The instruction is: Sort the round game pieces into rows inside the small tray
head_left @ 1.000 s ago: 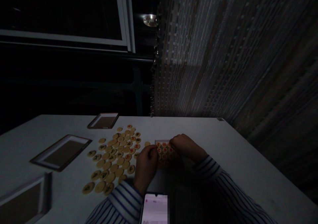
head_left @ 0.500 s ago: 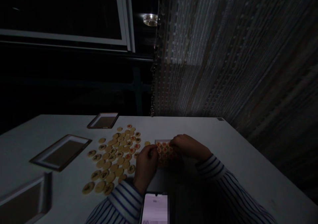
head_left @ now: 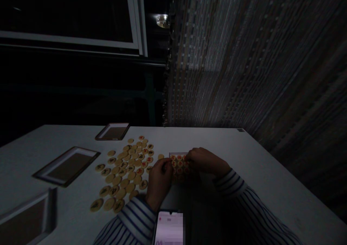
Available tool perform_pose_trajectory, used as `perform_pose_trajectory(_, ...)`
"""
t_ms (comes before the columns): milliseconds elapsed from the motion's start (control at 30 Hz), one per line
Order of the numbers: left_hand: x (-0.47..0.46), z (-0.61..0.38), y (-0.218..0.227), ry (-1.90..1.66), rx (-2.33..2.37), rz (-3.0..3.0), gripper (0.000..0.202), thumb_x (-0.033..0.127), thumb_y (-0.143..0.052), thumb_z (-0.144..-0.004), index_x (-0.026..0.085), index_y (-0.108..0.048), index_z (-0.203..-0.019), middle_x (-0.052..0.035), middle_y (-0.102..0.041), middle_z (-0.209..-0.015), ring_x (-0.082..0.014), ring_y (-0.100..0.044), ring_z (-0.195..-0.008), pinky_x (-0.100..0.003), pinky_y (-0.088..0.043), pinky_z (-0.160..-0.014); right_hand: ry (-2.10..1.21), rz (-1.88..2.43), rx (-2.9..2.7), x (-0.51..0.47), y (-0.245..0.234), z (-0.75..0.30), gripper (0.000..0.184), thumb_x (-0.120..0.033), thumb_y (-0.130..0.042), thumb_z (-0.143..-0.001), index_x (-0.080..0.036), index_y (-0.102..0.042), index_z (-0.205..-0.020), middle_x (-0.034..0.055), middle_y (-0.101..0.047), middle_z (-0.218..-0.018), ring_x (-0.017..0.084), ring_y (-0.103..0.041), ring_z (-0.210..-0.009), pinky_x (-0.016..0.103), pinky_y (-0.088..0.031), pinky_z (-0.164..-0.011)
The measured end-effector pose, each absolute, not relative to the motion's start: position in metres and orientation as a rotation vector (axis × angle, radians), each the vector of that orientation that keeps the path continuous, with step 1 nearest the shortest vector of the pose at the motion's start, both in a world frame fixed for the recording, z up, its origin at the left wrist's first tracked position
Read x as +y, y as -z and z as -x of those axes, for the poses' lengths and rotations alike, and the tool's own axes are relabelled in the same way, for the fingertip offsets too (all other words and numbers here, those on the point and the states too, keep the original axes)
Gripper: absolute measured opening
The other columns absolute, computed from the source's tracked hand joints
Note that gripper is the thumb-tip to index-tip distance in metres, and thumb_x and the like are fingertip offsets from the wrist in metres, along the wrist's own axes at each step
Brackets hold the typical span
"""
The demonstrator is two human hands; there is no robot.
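A small box (head_left: 177, 153) with a pale rim stands on the table, holding rows of round Chinese chess pieces (head_left: 180, 164) with red characters. At its left side, my left hand (head_left: 159, 178) is closed, thumb and forefinger curled together by the outermost pieces. My right hand (head_left: 207, 161) reaches over the right side, fingers bent down onto the pieces there. Whatever is between the fingertips of either hand is hidden. To the left lie many loose Chinese chess pieces (head_left: 131, 175), some with dark characters, a few with red, others blank side up. The near part of the box is in shadow.
Three shallow open trays stand on the left: a far tray (head_left: 113, 132), a middle tray (head_left: 67, 166) and a near tray (head_left: 27, 216) cut by the frame. A lit phone (head_left: 169, 227) lies near my left wrist. A strand curtain (head_left: 211, 56) hangs behind the white table (head_left: 260, 187).
Both hands stay in almost the same place at the box. The right fingers have shifted very slightly, and the red pieces show a little more clearly. The loose pieces have not moved.
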State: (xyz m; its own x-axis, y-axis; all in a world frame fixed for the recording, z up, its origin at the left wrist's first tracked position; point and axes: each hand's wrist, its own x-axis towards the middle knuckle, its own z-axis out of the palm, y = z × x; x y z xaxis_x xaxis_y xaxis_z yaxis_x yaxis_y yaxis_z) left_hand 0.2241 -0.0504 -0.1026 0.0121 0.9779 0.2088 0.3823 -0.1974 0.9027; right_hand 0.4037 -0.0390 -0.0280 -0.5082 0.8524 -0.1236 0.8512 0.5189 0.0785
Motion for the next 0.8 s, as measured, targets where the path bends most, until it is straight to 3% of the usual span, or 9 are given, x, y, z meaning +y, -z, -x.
perform_pose_trajectory(800, -0.0513, -0.2235, 0.0985, -1.200, 1.400, -1.629, 0.026, 0.029, -0.046, -0.076, 0.015, -0.063, -0.090, -0.0072, -0.067, -0.087, -0.0190, -0.060, -0.080, -0.031, -0.046, -0.072, -0.029, -1.485, 2.617, -0.0372, 0.0309, -0.4056, 0.020, -0.024, -0.047, -0.077, -0.019, -0.063, -0.088, 0.0076, -0.065, -0.088, 0.019, -0.058, -0.084, 0.026, -0.037, -0.070)
